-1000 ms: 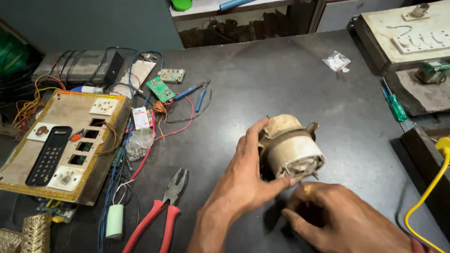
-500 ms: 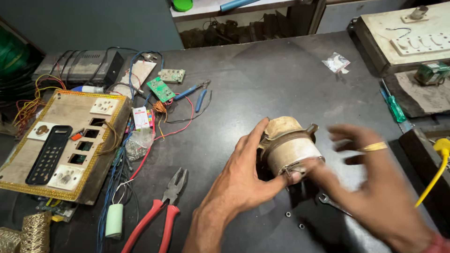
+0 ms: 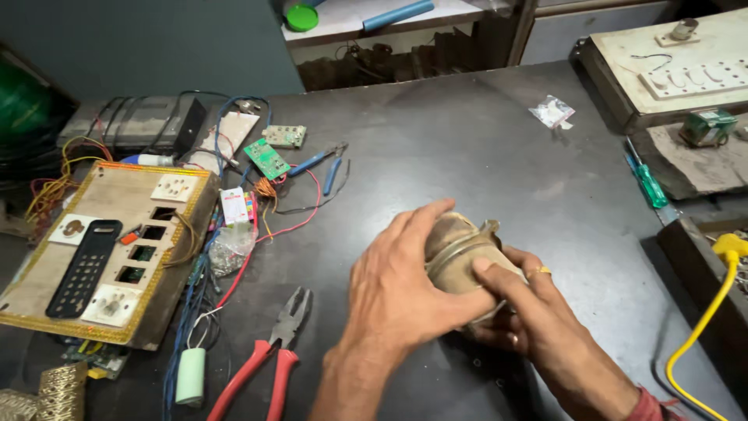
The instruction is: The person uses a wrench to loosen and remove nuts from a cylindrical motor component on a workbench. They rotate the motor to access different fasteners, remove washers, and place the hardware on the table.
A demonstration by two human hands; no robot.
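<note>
A dusty round metal motor housing (image 3: 456,249) rests on the dark table (image 3: 483,140), a little right of the middle. My left hand (image 3: 397,288) covers its near left side, fingers wrapped over the top. My right hand (image 3: 530,312), with a ring on one finger, grips it from the right, thumb across the front. Most of the housing is hidden under both hands.
Red-handled pliers (image 3: 269,359) lie left of my forearm. Further left are a wooden switch board (image 3: 109,249), tangled wires, a small white capacitor (image 3: 191,376) and green circuit boards (image 3: 267,158). A green screwdriver (image 3: 647,181) and a yellow cable (image 3: 713,304) lie at the right.
My right hand came up from the table beneath the housing, swung out to the right, and now grips the housing. My left hand has slid further over its top.
</note>
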